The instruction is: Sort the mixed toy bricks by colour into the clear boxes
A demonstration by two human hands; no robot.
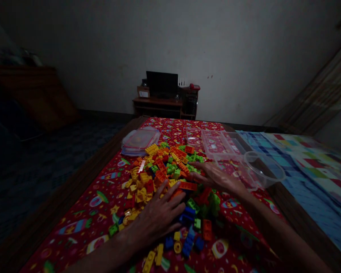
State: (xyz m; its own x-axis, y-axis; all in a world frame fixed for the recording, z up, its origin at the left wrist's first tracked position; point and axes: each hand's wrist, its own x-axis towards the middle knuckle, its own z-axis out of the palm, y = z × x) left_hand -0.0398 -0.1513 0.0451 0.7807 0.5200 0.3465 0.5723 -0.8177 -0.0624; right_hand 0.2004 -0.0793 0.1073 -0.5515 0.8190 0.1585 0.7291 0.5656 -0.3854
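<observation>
The left hand point(161, 210) was laid palm down over the near side of a mixed heap of small, studded plastic toy bricks point(176, 173), its fingers spread and nothing seen pinched. The right hand point(208, 174) was reached in from the other side, fingers stretched out among the bricks; whether one was gripped could not be told.

A loose grouping by colour seemed to be only partly made. Yellow bricks point(142, 195) were mostly gathered on the left, dark blue bricks point(187, 216) on the near side and bright green bricks point(214, 204) by the right wrist, while orange, red, green and yellow were left mingled in the middle.

Beyond the right hand, clear plastic rectangular containers point(227, 155) were set close together, with a clear round plastic tub point(275, 178) nearer; no bricks could be made out in any of them. Beyond the heap on the left, translucent plastic lids point(140, 140) were stacked.

Everything was carried on a worktop covered with a red, brightly printed cloth point(74, 248). A black monitor point(161, 84) was placed by the far wall.
</observation>
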